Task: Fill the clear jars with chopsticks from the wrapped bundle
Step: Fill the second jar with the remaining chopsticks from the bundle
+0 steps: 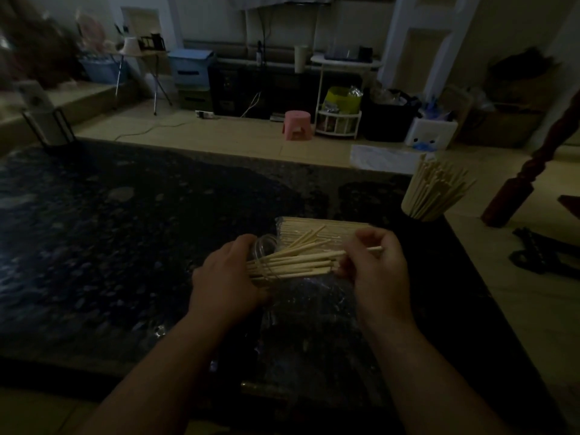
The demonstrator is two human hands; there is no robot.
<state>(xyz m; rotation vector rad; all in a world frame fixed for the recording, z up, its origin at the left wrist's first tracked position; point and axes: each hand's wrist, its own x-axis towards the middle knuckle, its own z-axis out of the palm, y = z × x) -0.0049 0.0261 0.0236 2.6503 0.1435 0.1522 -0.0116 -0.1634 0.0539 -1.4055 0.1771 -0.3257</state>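
Left hand (226, 277) in the lower middle of the frame is wrapped round a clear round jar (264, 245) that's tipped on its side, mouth pointing right; fingers curl over it, so it's got a proper grip on the jar. Right hand (376, 268), just to the right, is pinching the near ends of a fan of loose pale wooden chopsticks (301, 262), thumb and fingers closed on them; the far ends of those sticks sit inside the jar mouth, with a few splaying upward.

Just behind both hands lies the plastic-wrapped bundle of pale chopsticks (329, 227), flat on the dark speckled stone countertop (125, 230); under the hands there's some crinkly clear plastic film (314, 301), hard to make out in the dim light.

Further out, at the counter's right edge in the middle right of the frame, a second clear jar (420, 206) stands upright, packed with chopsticks that fan out at the top; it's well apart from the hands. Way back on the tiled floor, upper middle, sits a small pink plastic stool (296, 124).
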